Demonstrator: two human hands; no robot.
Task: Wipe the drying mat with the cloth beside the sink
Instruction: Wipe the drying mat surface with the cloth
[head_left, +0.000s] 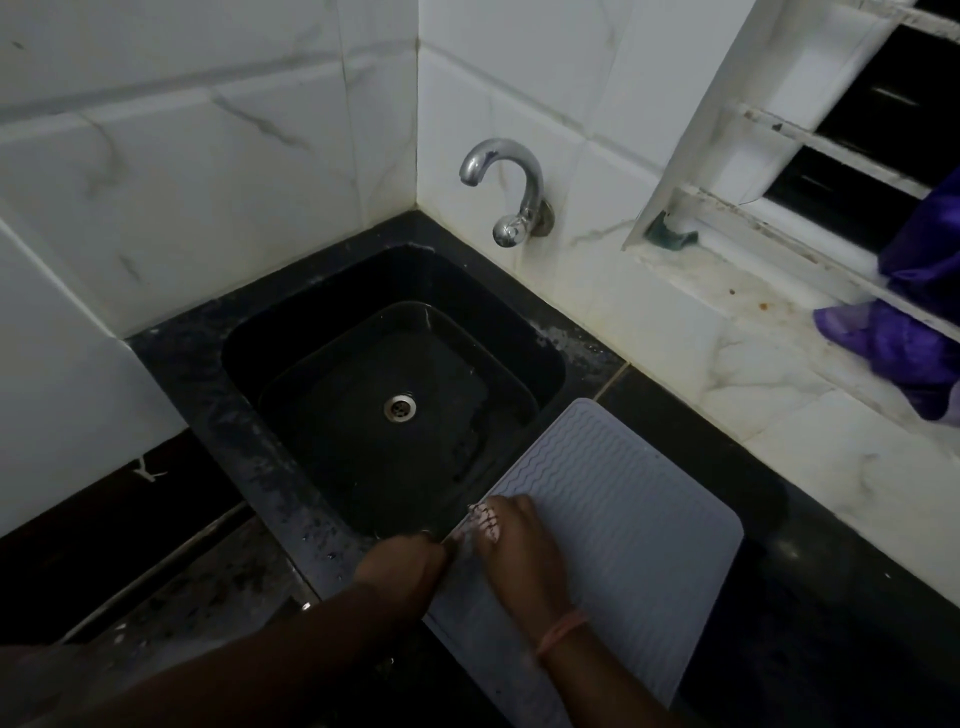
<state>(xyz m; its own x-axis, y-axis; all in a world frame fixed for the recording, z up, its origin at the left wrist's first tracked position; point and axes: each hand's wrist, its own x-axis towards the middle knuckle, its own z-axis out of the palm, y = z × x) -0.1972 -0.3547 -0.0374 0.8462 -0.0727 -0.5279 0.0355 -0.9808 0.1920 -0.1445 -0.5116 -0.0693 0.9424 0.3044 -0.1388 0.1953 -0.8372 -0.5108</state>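
Dark worktop (810, 597) carries the ribbed drying mat (613, 519) beside the sink (311, 332); my left hand (402, 569) grips its edge to steady it. My right hand (519, 545) holds the cloth (483, 522) bunched under curled fingers, pressing down to wipe.

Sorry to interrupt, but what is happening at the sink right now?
A person is wiping a grey ribbed drying mat that lies on the dark counter just right of the black sink. The right hand presses a small pale cloth onto the mat's left edge. The left hand is at that same edge, apparently steadying it. The tap shows no running water.
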